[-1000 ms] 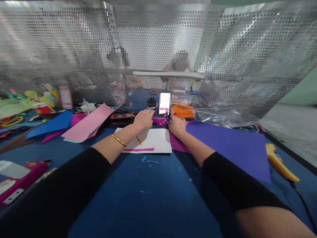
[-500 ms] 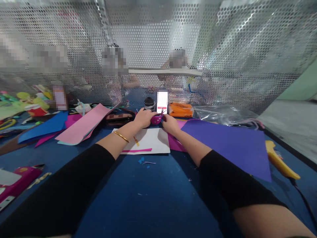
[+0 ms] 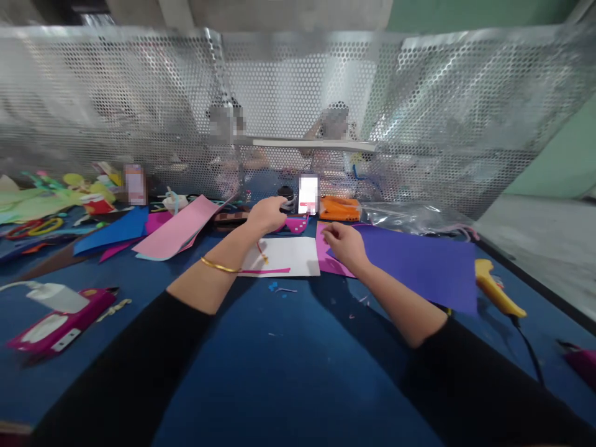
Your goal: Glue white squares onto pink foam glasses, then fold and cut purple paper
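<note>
My left hand (image 3: 267, 214) reaches to the back middle of the table, its fingers bent at a dark-lidded jar (image 3: 285, 191). What lies between those fingertips is hidden. Just below them is a bright pink piece (image 3: 297, 225) with small pale squares along it. My right hand (image 3: 345, 243) hovers over a pink sheet (image 3: 325, 256), thumb and fingers curled together; I see nothing between them. Between my arms lies a white sheet (image 3: 302, 256) with a thin magenta strip (image 3: 267, 270) and a small brown-and-yellow piece (image 3: 263, 254) on it.
A lit phone (image 3: 308, 194) stands behind the pink piece, beside an orange object (image 3: 339, 208). Purple sheet (image 3: 414, 261) and yellow corded tool (image 3: 498, 288) lie right. Left are pink sheets (image 3: 179, 226), scissors (image 3: 35, 228) and a magenta device (image 3: 69, 323). Perforated metal screen (image 3: 298, 81) rises behind.
My hands have parted. The right has drawn back from the pink piece, toward me and rightward; the left has shifted from it to the jar. The view has tilted up and turned left.
</note>
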The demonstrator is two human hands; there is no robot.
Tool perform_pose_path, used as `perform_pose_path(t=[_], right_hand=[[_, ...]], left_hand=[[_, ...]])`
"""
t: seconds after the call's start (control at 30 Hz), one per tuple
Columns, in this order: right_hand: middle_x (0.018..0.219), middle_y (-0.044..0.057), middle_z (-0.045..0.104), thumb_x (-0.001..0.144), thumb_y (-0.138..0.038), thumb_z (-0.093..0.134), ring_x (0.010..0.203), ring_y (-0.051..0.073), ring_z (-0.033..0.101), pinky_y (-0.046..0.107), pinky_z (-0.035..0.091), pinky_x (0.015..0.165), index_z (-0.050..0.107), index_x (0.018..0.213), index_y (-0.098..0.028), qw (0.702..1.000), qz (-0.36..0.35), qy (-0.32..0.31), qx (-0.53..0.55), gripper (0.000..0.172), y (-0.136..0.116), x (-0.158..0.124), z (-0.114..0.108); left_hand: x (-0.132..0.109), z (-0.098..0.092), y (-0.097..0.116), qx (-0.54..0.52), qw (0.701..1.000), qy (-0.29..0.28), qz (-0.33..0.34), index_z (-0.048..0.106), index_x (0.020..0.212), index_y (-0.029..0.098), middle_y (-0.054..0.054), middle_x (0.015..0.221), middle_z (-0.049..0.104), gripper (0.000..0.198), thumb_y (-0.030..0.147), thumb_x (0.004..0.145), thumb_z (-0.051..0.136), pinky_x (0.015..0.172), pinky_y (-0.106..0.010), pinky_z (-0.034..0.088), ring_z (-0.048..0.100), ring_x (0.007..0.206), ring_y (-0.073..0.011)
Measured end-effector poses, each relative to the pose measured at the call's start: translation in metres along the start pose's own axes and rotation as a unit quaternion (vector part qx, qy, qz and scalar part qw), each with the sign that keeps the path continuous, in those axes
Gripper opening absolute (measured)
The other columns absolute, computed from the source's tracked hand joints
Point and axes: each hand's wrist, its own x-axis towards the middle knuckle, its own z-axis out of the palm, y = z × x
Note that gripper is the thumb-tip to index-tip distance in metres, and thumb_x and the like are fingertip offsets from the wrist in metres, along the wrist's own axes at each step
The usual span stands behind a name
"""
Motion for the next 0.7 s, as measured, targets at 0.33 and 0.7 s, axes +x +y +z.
perform_pose_path(t=[0.33, 0.7], right_hand=[[0.066, -0.001, 0.070, 0.078, -0.030, 0.056, 0.063, 0.017, 0.062, 0.027, 0.040, 0.061, 0.065, 0.070, -0.024, 0.998, -0.031, -0.020, 0.057, 0.014, 0.008, -0.114, -0.051], [0.064, -0.002, 0.065, 0.076, -0.027, 0.053, 0.061, 0.017, 0.059, 0.028, 0.039, 0.060, 0.055, 0.063, -0.025, 0.997, -0.031, -0.029, 0.058, 0.013, 0.008, -0.141, -0.048]], left_hand=[[-0.137, 0.055, 0.101, -0.329, 0.940, -0.095, -0.002, 0.077, 0.099, 0.023, -0.002, 0.083, 0.078, 0.025, 0.022, 0.084, 0.057, 0.067, -0.027, 0.054, 0.072, 0.075, -0.0188], [-0.157, 0.089, 0.107, -0.506, 0.854, -0.102, -0.066, 0.069, 0.073, 0.017, -0.003, 0.066, 0.069, 0.024, 0.036, 0.082, 0.058, 0.058, -0.024, 0.046, 0.066, 0.063, -0.0148]])
